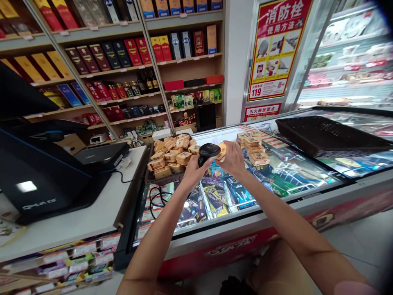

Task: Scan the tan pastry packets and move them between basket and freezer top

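Head view: the left hand (195, 172) has its fingers wrapped around the handle of a black handheld scanner (209, 149). Just beside the scanner, the right hand (234, 158) pinches a small tan package (221, 150) above a glass-topped freezer (215, 239). Similar packages fill a dark basket (153, 180) at left; a loose stack (255, 149) lies right.

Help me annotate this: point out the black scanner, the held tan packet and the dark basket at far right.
Black scanner (209, 148), head view: its broad top.
Tan packet (220, 151), head view: its uncovered face.
Dark basket (333, 133), head view: its inner floor.
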`<state>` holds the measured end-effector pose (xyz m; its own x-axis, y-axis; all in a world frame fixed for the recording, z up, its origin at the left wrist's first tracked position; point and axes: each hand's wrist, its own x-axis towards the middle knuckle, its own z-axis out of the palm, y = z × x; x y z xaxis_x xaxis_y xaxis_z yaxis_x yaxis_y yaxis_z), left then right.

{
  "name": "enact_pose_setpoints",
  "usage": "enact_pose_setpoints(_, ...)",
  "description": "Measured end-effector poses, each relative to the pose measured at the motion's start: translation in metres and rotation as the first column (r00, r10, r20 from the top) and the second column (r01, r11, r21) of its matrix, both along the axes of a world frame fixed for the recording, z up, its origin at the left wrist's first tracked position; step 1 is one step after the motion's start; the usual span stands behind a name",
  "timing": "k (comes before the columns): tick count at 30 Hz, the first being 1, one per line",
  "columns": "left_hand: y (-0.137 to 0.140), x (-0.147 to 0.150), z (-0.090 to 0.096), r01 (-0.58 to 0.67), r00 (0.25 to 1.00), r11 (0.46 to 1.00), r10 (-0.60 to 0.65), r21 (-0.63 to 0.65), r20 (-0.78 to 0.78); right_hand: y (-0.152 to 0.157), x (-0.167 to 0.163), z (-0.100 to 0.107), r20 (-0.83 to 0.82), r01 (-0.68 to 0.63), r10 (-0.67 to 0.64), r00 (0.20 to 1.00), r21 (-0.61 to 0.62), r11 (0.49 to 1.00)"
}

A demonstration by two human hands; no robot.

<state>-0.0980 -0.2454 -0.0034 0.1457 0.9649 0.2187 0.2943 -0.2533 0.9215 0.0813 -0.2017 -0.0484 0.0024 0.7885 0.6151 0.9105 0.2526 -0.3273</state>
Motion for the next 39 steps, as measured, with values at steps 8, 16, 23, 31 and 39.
enact_pose_setpoints(8,-0.012,-0.049,0.0,-0.116,0.992,0.993,0.116,-0.006,0.056,0.02,-0.057,0.014,-0.1,-0.122,0.116,0.988,-0.053,0.991)
enact_pose_setpoints(16,-0.005,-0.089,0.013,-0.275,0.956,0.961,0.275,-0.015,0.106,0.082,-0.134,0.021,-0.171,-0.294,0.272,0.947,-0.122,0.948)
enact_pose_setpoints(23,0.011,-0.048,0.013,-0.167,0.976,0.986,0.169,-0.028,0.135,0.08,-0.019,0.0,-0.171,0.053,-0.061,0.983,-0.049,0.997)
enact_pose_setpoints(31,0.017,0.003,-0.005,0.038,0.999,0.999,-0.037,-0.015,0.033,0.042,0.131,-0.052,-0.107,0.42,-0.539,0.835,-0.507,0.752)
enact_pose_setpoints(39,-0.001,-0.007,0.007,0.032,0.999,0.999,-0.031,-0.008,0.01,0.024,0.091,-0.041,-0.134,0.087,-0.14,0.981,-0.337,0.937)
